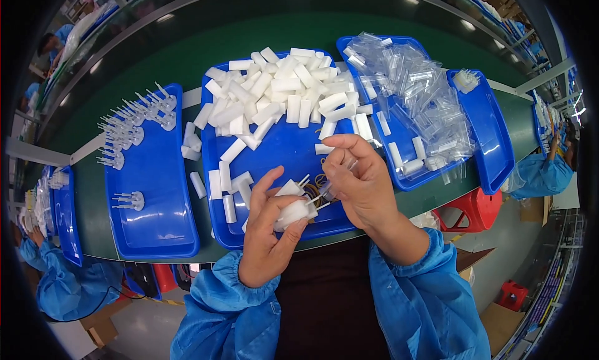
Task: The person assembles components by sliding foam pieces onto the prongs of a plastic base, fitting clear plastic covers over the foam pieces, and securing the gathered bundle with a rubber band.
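White foam, or something much like it, fills the left hand (268,235) of the person at the bench: thumb and fingers wrap a small bundle (291,215) with thin sticks (322,196) poking out on the right. It is held up over the near edge of the middle tray (281,151). The right hand (364,194) is just beside it, fingers curled in toward the thumb; something small and clear seems to be pinched there, but I cannot tell for sure, nor whether it touches the sticks.

To my eye, those sticks are the weak spot. A sideways tug from the right hand could bend one or draw it out. Squeezing too hard with the left might dent the soft blocks; too loose a hold might let them slide apart and drop among the brown loops (323,162) below, which are perhaps rubber bands. Beyond, the heap of white blocks (281,88) is piled loosely, so a knock to the tray could send some tumbling onto the green table (87,197), where one stray block (197,184) lies.
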Demonstrator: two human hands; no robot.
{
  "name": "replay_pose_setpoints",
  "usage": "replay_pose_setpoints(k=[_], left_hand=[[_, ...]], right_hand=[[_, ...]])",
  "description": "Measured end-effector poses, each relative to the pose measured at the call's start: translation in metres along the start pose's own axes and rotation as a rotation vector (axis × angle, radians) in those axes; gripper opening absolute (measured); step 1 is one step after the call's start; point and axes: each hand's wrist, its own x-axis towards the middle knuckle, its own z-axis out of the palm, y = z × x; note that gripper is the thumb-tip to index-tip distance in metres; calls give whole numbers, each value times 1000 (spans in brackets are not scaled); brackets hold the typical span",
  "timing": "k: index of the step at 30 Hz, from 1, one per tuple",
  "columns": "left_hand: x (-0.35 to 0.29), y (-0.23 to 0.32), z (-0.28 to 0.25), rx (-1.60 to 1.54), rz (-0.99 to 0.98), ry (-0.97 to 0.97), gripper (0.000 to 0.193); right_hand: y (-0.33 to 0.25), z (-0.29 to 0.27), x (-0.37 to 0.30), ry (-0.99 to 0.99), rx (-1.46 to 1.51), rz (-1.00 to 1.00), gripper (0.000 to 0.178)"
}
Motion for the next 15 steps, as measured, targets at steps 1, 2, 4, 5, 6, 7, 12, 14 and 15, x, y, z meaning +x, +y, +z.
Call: replay_pose_setpoints(k=[1,2,4,5,6,7,12,14,15], left_hand=[[0,0,0,14,4,8,24],[0,0,0,16,3,10,24],[0,0,0,21,-22,5,24],[0,0,0,21,-22,7,24],[0,1,0,16,-27,5,24],[0,2,0,12,-32,5,24],[1,2,1,8,-20,12,24],[0,3,1,-4,-15,13,24],[0,2,1,8,1,9,23]], right_hand=[[-2,1,0,32,18,6,32],[-4,2,0,64,36,13,31],[-7,2,-1,67,19,26,30],[-8,1,-2,72,1,39,29],[-8,-1,-3,71,1,39,29],[-8,-3,-4,36,26,40,29],[-6,-6,-10,19,-61,-2,31],[-6,-4,-13,31,-92,-52,34],[-6,-3,-14,30,-91,-52,34]])
